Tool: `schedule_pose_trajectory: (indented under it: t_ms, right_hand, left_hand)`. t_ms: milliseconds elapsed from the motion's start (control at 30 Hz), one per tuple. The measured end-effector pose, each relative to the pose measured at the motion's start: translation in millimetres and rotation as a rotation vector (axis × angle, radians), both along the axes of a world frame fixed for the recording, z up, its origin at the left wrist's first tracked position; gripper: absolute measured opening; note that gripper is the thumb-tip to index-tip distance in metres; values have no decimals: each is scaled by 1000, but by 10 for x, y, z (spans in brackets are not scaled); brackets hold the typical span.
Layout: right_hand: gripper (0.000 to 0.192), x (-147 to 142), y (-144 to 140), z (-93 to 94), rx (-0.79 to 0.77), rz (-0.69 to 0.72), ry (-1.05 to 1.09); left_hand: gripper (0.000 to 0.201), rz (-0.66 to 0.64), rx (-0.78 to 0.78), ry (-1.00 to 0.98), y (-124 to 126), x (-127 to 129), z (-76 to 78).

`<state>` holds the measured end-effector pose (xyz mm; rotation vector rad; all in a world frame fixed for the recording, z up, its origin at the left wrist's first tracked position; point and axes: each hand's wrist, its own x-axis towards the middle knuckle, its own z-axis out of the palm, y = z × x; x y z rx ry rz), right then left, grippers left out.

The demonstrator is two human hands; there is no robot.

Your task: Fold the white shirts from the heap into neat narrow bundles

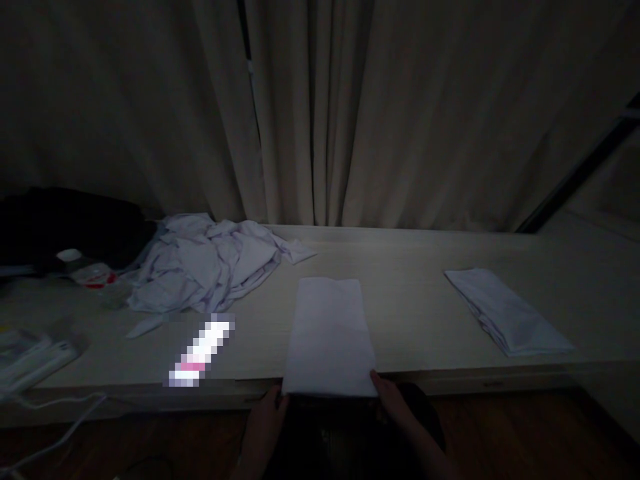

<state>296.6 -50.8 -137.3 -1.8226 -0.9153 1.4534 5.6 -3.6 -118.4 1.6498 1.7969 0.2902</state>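
A folded white cloth (pixel 330 333) lies in the middle of the table, its near end hanging slightly past the front edge. My left hand (pixel 267 413) pinches its near left corner. At the near right corner, my right hand (pixel 390 397) grips the cloth with the thumb on top. Off to the right rests a second folded white cloth (pixel 505 313), its layers showing along the left side. A crumpled heap of white cloth (pixel 210 260) is piled at the back left. The light is dim, so finger detail is poor.
Left of the heap are a clear bottle (pixel 95 275) with a red-and-white label and a black bundle (pixel 70 223). A bright pixelated object (pixel 203 353) lies near the front edge. Plastic packaging (pixel 37 360) and a white cable (pixel 65 433) are at far left. Curtains (pixel 330 113) hang behind.
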Motion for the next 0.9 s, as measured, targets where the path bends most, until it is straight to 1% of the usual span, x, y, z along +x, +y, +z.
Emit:
schedule_pose_trajectory:
  t_ms: [67,133,200,267,333,433,500,600,667,700,767,833,867,900]
  right_hand:
    - [69,-37,31,-45,21,-12,28]
    - [67,-58,54,-99,101,-36,27]
    - [66,-58,66,-149,181,-73,4]
    - [67,-44,63,-180,215,-107,-21]
    - [67,-28,49,-182,231,-137,-49]
    - [64,-37,19,-145,256,-172,-87]
    - [62,-75,2,-118,269,-190,-102]
    - [61,-148,-14,-103,278,-208,-104]
    - [61,-170,-19,-108,282,-223,-100]
    - [61,-166,-21,-112,283,-230,-96]
    - [62,-129,-27,-117,277,-239,-78]
    - [65,-72,-35,-117,259,-236,-52]
    - [66,-46,-39,-116,248,-232,-41]
    - [67,-24,-43,-113,238,-228,-34]
  left_hand:
    - [35,-25,7,6,10,-12,15]
    - [40,-34,15,0,16,-18,40]
    - [42,-45,1,33,22,-26,77]
    - [42,-61,-22,83,26,-37,118]
    - [42,-75,-27,131,21,-49,160]
    - [42,-100,11,209,-4,-63,202]
    - [44,-111,23,251,-24,-77,200]
    - [45,-93,27,237,-36,-114,156]
    - [43,-59,27,151,-27,-143,124]
    - [41,-33,-6,72,-21,-156,116]
    - [39,7,-174,-164,-14,-173,117]
    - [44,42,-369,-416,-22,-175,134]
    - [47,60,-430,-507,-32,-169,142]
    - [50,72,-456,-572,-44,-157,146]
